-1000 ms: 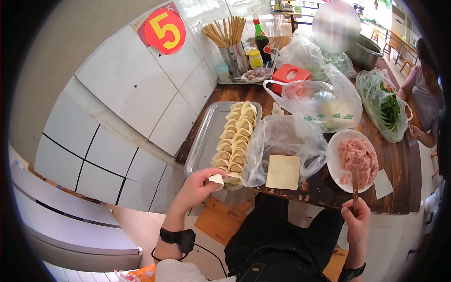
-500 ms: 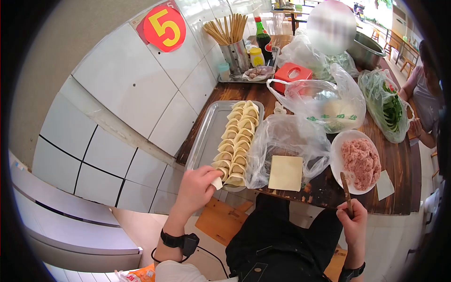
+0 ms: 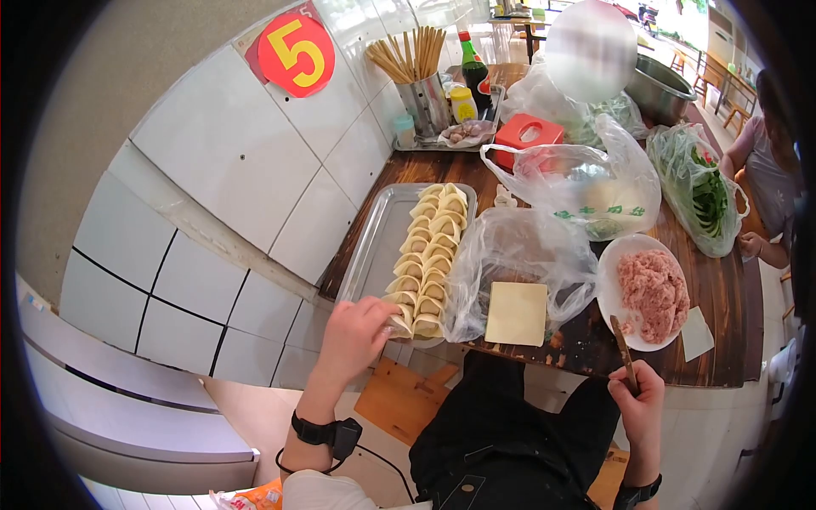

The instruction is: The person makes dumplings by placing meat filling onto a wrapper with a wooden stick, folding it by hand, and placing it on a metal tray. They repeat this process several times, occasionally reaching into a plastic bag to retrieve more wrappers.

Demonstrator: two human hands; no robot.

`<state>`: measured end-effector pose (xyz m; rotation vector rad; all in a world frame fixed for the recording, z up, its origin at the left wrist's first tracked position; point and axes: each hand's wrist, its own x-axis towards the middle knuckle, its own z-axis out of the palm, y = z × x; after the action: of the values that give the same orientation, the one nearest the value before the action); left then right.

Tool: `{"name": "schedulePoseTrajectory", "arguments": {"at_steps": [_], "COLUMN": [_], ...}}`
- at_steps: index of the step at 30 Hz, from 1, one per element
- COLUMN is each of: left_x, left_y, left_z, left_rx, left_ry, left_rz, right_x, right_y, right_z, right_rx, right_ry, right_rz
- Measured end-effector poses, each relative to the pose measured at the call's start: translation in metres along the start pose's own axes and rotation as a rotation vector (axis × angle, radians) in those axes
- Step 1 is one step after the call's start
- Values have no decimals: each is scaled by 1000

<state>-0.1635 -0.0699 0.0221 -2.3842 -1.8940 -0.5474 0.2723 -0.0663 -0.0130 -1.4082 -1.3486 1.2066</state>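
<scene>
My left hand [image 3: 355, 337] is at the near end of a metal tray [image 3: 374, 246], its fingers closed on a folded dumpling [image 3: 400, 323] at the end of the left row. Two rows of folded dumplings [image 3: 429, 255] run along the tray's right side. My right hand [image 3: 639, 393] is wrapped round a flat wooden stick [image 3: 626, 353], whose tip is near the rim of a white plate [image 3: 609, 293] of minced meat [image 3: 654, 289]. Square wrappers [image 3: 517, 314] lie stacked between my hands, and a single wrapper [image 3: 697, 334] lies right of the plate.
Clear plastic bags [image 3: 612, 187], a red box [image 3: 527, 136] and a bag of greens [image 3: 705, 200] stand behind. Chopsticks in a metal holder [image 3: 425, 106] and a green bottle [image 3: 476, 72] are at the back, beside a metal pot [image 3: 661, 92]. Another person [image 3: 765, 178] sits at the right.
My left hand has moved slightly, and the dumpling at its fingertips now sits in line at the near end of the left row. My right hand has hardly moved.
</scene>
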Motion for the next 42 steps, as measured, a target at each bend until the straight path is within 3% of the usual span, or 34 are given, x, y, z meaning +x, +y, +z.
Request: {"name": "schedulePoseTrajectory", "arguments": {"at_steps": [4, 6, 10, 13, 15, 16, 18, 24, 28, 31, 32, 35, 37, 42], "left_x": [-1, 0, 4, 9, 9, 14, 26, 43, 42, 46, 44, 46, 58, 72], "left_y": [-3, -1, 2, 0, -27, -34, -42, -26, -12, 44, 66, 118, 143, 138], "left_z": [1, 5, 7, 5, 21, 29, 45, 52, 55, 38, 39, 57, 73, 92], "left_rx": [-57, -242, -199, -275, -566, -566, -1378, -1682, -1705, -631, -684, -636, -409, -271], "left_ry": [-10, -23, 16, -18, 185, 186, 339, 74, 154, 518, 485, 228, 23, -10], "left_rz": [-24, -116, -84, -168, -358, -356, -586, -610, -604, -286, -256, -47, 153, 242], "right_x": [1, 2, 2, 0, -1, -2, -3, -8, -8, -4, -5, -5, 0, 26], "right_y": [2, 4, 4, -1, 0, 0, -1, -2, -8, -3, -3, -11, -21, -18], "right_z": [0, 0, 0, -2, -4, -4, -5, -20, -32, -40, -44, -58, -62, -65], "right_rx": [-6, -3, -5, -9, -8, -8, -6, -14, 43, 44, 40, -487, -775, -1067], "right_ry": [0, 1, 11, 8, 7, 3, 4, 58, 139, 228, 298, 409, 503, 503], "right_rz": [-12, -12, -9, 3, 4, 5, 7, -10, -85, -159, -192, -319, -457, -574]}}
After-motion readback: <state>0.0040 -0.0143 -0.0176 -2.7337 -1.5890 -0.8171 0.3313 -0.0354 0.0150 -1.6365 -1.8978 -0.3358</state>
